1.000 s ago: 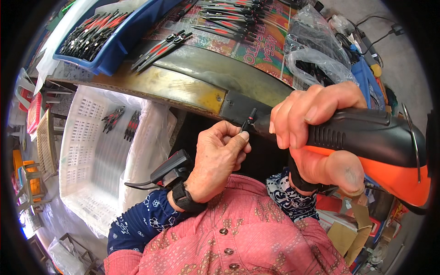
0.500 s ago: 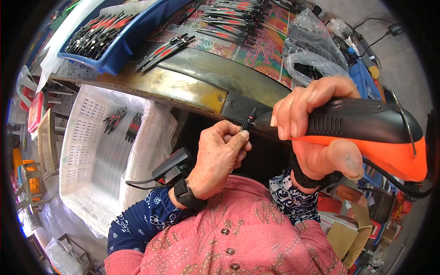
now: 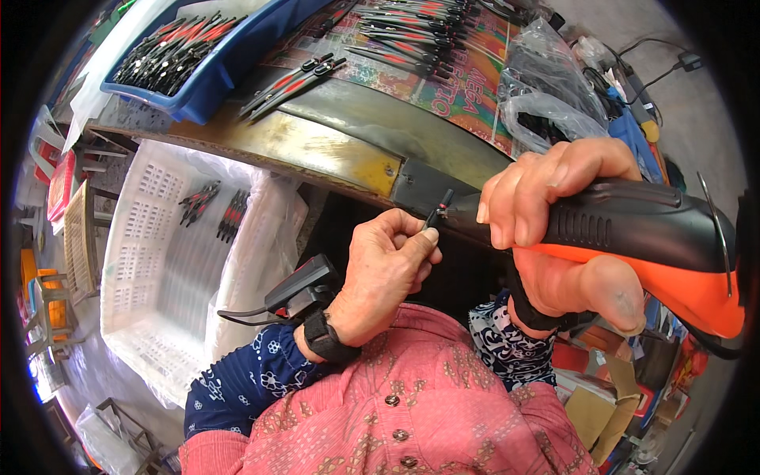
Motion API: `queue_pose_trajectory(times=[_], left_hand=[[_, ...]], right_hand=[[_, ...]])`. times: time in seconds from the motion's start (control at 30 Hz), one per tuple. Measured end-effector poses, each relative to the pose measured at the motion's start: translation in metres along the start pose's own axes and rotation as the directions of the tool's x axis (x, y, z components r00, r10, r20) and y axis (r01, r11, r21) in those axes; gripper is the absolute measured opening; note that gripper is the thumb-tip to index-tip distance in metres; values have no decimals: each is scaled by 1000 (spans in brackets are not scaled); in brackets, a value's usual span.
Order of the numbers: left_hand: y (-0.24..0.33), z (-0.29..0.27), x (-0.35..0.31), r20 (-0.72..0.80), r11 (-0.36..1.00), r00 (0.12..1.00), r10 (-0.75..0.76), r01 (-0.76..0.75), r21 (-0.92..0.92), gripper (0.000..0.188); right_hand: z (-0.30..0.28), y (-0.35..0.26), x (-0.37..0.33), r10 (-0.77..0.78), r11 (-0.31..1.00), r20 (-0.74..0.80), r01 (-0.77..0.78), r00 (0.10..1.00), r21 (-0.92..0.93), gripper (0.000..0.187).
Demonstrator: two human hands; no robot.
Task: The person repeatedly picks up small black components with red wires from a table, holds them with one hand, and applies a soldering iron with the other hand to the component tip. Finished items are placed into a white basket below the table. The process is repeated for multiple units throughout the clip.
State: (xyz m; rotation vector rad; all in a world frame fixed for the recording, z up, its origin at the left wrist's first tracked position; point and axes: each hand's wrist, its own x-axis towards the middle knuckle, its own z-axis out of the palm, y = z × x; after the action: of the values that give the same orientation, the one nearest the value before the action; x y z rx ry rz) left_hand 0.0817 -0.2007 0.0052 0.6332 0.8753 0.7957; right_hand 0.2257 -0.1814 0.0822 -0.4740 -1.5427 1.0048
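A blue bin (image 3: 210, 89) and pens (image 3: 410, 33) lie on my desk (image 3: 340, 107), a white crate (image 3: 142, 210) beside it; my left hand (image 3: 385, 255) pinches a black piece (image 3: 432, 219) at the tip of the power tool (image 3: 645, 229) my right hand (image 3: 550, 190) grips.

Clothing of the wearer: pink shirt (image 3: 348, 416) with tan motifs (dark round buttons (image 3: 400, 435) line its front); navy left oversleeve (image 3: 237, 384), white-flowered; dark right oversleeve (image 3: 513, 342), white-scrolled; black left wrist strap (image 3: 325, 339), beside a black box (image 3: 302, 286) with cable (image 3: 237, 318); black right wrist strap (image 3: 529, 305). Left hand (image 3: 381, 261) and right hand (image 3: 554, 190), bare.
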Motion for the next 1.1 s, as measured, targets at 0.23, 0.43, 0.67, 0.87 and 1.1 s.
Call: queue_pose_trajectory(times=[0.23,0.43,0.67,0.87,1.1], left_hand=[[1,0,0,-10,1000,1000,-8,8,15,11],[1,-2,0,-13,1000,1000,14,-14,22,12],[0,2,2,-62,992,995,81,-74,101,10],[-2,2,2,-66,994,993,97,-92,62,10],[0,2,1,-60,994,993,103,-100,44,10]], right_hand=[[-12,-3,8,3,1000,182,0,983,-17,81],[-9,-6,20,21,998,282,-6,959,-56,78],[7,13,21,-71,991,168,50,983,128,72],[14,15,25,-67,993,101,57,993,100,72],[13,13,27,6,996,113,-16,994,85,70]])
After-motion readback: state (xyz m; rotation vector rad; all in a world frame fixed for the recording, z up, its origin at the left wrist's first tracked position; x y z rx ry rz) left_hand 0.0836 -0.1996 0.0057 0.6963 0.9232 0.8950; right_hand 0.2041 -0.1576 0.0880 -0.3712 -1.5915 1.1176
